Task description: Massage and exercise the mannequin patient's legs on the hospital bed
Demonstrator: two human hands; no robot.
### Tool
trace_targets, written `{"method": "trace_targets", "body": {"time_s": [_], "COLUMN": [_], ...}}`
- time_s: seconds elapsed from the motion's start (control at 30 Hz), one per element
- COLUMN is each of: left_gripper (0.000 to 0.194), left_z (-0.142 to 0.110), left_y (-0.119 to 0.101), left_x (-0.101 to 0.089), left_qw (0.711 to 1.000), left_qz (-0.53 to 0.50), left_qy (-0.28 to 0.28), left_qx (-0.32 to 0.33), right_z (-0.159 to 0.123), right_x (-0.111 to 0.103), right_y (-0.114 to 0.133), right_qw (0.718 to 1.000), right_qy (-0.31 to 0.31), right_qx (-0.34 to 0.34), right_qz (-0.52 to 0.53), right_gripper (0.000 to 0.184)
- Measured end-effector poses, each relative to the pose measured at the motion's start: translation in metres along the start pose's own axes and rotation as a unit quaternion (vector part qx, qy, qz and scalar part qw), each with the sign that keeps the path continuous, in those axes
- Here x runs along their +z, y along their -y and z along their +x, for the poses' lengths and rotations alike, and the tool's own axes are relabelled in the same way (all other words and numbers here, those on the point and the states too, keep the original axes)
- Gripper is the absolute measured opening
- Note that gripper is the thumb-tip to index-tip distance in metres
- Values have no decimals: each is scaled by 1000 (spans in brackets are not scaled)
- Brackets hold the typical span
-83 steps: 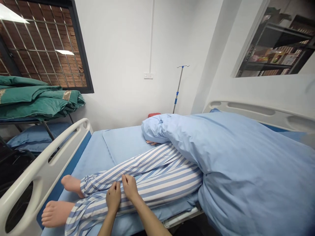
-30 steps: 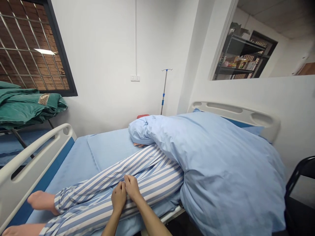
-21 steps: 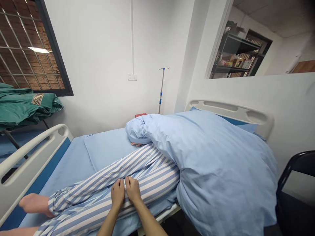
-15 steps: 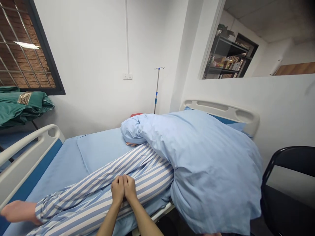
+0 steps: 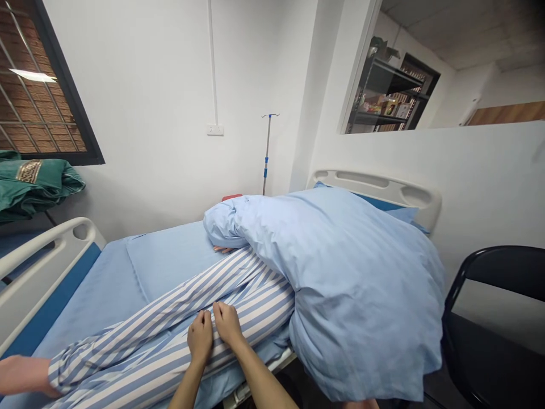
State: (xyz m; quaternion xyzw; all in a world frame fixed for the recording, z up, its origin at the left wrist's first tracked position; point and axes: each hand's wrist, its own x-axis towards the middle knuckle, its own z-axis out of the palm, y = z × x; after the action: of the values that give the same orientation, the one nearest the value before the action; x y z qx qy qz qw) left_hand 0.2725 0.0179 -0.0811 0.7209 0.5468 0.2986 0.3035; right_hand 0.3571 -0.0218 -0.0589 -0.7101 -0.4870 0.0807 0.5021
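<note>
My left hand (image 5: 200, 339) and my right hand (image 5: 227, 324) are both closed into fists, side by side with a narrow gap between them. They are at the near thigh of the blue-and-white striped trousers (image 5: 170, 312), worn by a figure lying on the bed. No object shows in either fist, and the palm sides are hidden. A light blue quilt (image 5: 340, 267) covers the figure's upper body and hangs over the near bed edge. One bare foot (image 5: 28, 375) shows at the left, and fingers (image 5: 222, 249) peek out from under the quilt.
The bed has a footboard (image 5: 55, 267) at left and a headboard (image 5: 383, 184) at right. A black chair (image 5: 502, 318) stands at the right. Behind the bed are an IV pole (image 5: 267, 150) and a wall socket (image 5: 215, 130). Green folded cloth (image 5: 38, 187) lies at far left.
My two fists, pressed together before, have come slightly apart, the left one a little lower. The whole view has shifted slightly. The quilt and figure look unmoved.
</note>
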Motion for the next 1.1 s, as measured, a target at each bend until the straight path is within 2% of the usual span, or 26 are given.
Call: {"method": "trace_targets", "body": {"time_s": [0.1,0.27,0.33,0.47,0.53,0.6,0.67,0.73,0.8,0.9,1.1], "left_gripper": [32,35,35,31,32,31,30,31,31,31,35], "left_z": [5,11,8,0,-2,-2,-2,-2,-2,2,13], "left_y": [-7,-34,-40,-37,-33,-32,-32,-32,-34,-41,-76], "left_x": [1,12,19,31,33,35,35,35,36,38,52], "left_qw": [998,976,977,996,999,1000,999,1000,1000,999,979], "left_qz": [-63,-217,-210,-82,-43,-28,-20,-7,5,-28,-204], "left_qy": [-10,-32,-29,-18,-9,9,24,25,12,2,4], "left_qx": [15,6,-2,2,-1,1,8,15,21,27,26], "right_z": [-4,0,3,7,9,12,16,18,18,19,26], "right_x": [2,6,6,0,-9,-20,-31,-39,-42,-41,-39], "right_y": [-8,-16,-18,-19,-17,-15,-15,-19,-25,-36,-46], "right_qw": [1000,994,987,978,988,999,998,992,992,996,997], "right_qy": [-11,-35,-50,-37,-16,4,21,31,22,-11,-51], "right_qx": [-1,38,63,97,89,42,-16,-40,-29,-4,35], "right_qz": [0,94,140,180,124,25,-65,-112,-121,-91,53], "right_gripper": [45,46,44,44,45,44,40,39,41,44,46]}}
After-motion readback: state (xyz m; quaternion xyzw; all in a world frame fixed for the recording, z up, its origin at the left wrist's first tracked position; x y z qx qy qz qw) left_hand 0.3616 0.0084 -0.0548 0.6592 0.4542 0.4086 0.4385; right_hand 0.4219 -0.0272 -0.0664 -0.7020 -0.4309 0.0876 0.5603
